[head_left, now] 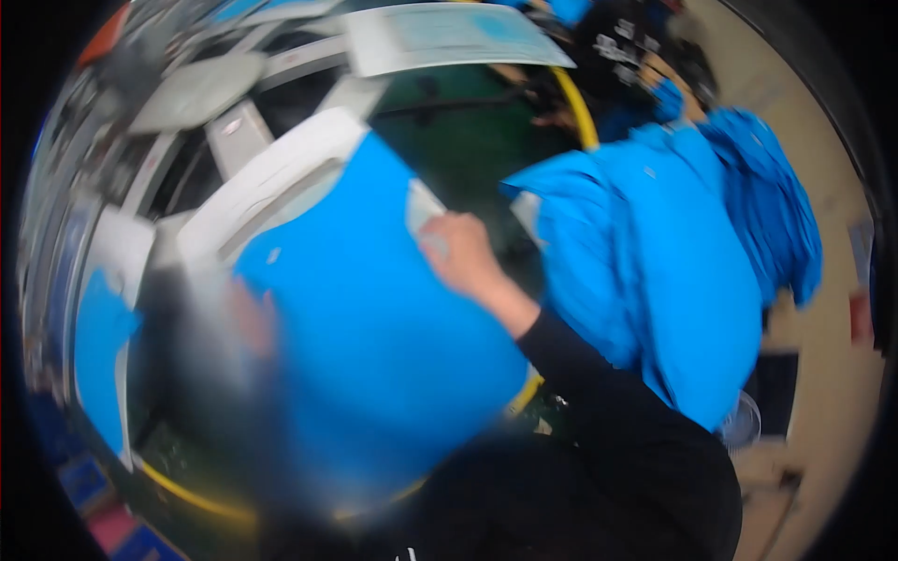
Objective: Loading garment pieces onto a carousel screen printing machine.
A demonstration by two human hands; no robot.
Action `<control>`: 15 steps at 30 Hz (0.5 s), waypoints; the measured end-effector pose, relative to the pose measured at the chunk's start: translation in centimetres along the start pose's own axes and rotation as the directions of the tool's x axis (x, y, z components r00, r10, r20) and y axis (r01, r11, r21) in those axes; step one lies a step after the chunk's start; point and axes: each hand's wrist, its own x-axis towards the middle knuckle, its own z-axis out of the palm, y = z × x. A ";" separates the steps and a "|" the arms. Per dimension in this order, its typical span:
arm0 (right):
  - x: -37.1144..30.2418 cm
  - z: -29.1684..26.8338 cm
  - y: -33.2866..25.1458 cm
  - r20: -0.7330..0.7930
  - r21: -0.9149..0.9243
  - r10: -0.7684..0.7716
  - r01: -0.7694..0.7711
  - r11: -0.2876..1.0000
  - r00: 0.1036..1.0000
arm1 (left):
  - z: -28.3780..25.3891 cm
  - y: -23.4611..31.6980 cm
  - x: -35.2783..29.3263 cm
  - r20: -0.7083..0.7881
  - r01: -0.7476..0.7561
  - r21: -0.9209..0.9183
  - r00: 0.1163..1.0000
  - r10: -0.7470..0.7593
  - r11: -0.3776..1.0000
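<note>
A blue piece of cloth (374, 309) lies spread over a white board (290, 168), leaving the board's far rim bare. On the cloth's right edge my right hand (463, 257) is closed, thumb and fingers pinching it beside a small white corner. My left hand (254, 318) is at the cloth's left edge, near the board's side. A hazy smear covers that hand, so its fingers cannot be made out.
Blue cloth hangs in a large heap (664, 262) to my right. Further pale boards (458, 42) stand around the far side and left, one with blue cloth (103, 346). A person in dark clothing (617, 47) is at the far right. Yellow lines curve over the dark green floor.
</note>
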 end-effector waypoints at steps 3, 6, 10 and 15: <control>-7.4 -10.2 -4.3 -0.039 -0.057 -0.028 0.026 0.998 0.999 | -2.5 5.1 -3.5 0.123 0.042 -0.059 0.992 -0.034 0.997; -13.9 -20.5 -3.8 -0.116 -0.228 0.069 -0.094 0.969 0.991 | -6.1 11.6 -9.3 0.034 -0.157 -0.185 0.986 0.166 0.970; -20.0 -28.0 -2.7 -0.136 -0.393 0.131 -0.175 0.903 0.982 | -10.6 16.4 -17.9 0.087 -0.147 -0.273 0.980 0.177 0.951; -24.6 -30.5 -1.8 -0.051 -0.547 0.269 -0.253 0.798 0.962 | -14.1 23.9 -22.0 0.106 -0.183 -0.557 0.952 0.288 0.810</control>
